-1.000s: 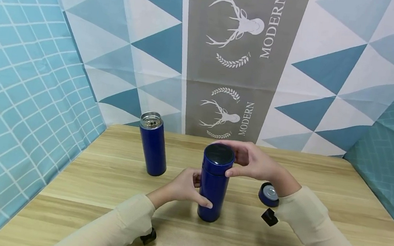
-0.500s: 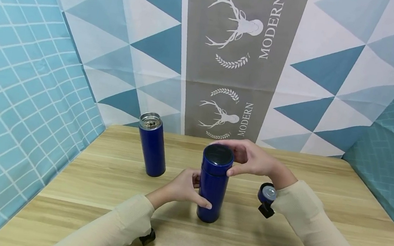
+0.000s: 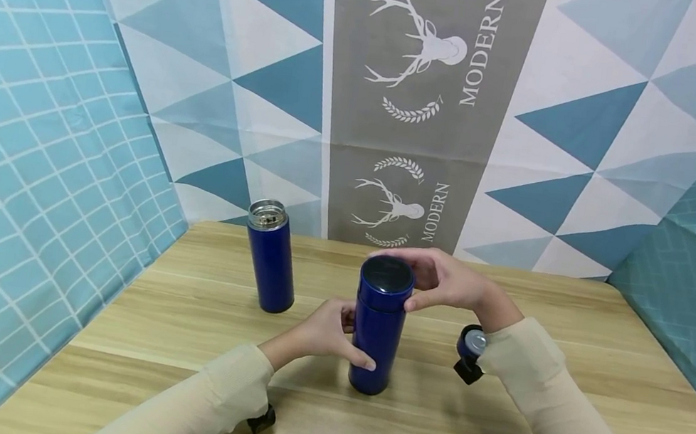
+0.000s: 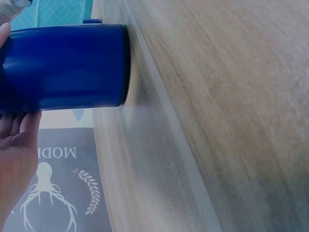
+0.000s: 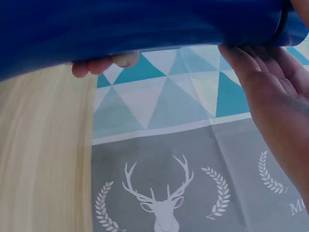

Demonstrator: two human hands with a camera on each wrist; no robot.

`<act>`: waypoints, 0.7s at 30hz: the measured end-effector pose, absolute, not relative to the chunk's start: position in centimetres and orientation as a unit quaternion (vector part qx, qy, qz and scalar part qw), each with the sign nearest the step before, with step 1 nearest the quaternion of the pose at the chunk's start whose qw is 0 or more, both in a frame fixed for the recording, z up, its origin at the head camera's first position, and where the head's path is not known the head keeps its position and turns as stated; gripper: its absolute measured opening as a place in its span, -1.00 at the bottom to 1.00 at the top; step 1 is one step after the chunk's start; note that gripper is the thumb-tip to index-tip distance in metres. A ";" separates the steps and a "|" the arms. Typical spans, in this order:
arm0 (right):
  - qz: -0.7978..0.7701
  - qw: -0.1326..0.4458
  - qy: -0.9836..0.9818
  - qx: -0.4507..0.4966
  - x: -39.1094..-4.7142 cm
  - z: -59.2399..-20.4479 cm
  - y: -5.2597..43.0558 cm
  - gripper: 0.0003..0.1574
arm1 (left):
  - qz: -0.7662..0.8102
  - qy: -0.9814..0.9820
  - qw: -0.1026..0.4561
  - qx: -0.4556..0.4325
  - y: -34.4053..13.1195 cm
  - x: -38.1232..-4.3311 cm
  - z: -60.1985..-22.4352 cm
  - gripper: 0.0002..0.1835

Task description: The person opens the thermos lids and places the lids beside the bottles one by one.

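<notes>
A dark blue thermos (image 3: 375,342) stands upright on the table in front of me, its dark-topped lid (image 3: 388,275) seated on the body. My left hand (image 3: 327,329) grips the body from the left, thumb across the front and fingers behind. Around the lid curl the fingers and thumb of my right hand (image 3: 453,283), coming from the right and partly hidden behind it. The left wrist view shows the base of the thermos (image 4: 72,67) at the tabletop. In the right wrist view, fingertips of the left hand (image 5: 104,64) show beneath the body.
A second blue thermos (image 3: 271,265), lidless with a bare steel neck, stands at the back left. Near my right forearm lies a loose blue lid (image 3: 474,341), underside up, partly overlapped by a black wrist mount (image 3: 468,368). A patterned cloth (image 3: 405,109) hangs behind the wooden table (image 3: 146,351).
My right thumb has slid slightly to the right along the lid, and the right wrist and sleeve have shifted a little left. The left hand and the thermos have stayed in place.
</notes>
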State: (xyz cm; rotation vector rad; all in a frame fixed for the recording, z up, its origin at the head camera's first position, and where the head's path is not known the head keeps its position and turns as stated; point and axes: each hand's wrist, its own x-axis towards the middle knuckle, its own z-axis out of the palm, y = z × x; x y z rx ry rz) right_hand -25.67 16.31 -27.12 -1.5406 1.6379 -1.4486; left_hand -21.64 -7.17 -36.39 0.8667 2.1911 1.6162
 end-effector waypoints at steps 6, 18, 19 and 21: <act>-0.541 0.231 0.600 -0.542 -25.1 -27.6 16.5 -0.04 | 0.559 0.761 0.144 0.296 -7.1 -21.5 -36.5 -0.37; -0.558 0.097 0.707 -0.423 -21.2 -27.1 15.7 0.02 | 0.563 0.757 0.140 0.300 -7.1 -21.7 -36.7 -0.37; -0.564 0.087 0.714 -0.406 -20.8 -27.1 15.5 0.01 | 0.563 0.758 0.140 0.299 -7.1 -21.7 -36.7 -0.37; -0.571 0.065 0.729 -0.371 -20.1 -27.1 15.1 -0.02 | 0.562 0.759 0.140 0.297 -7.1 -21.8 -36.7 -0.37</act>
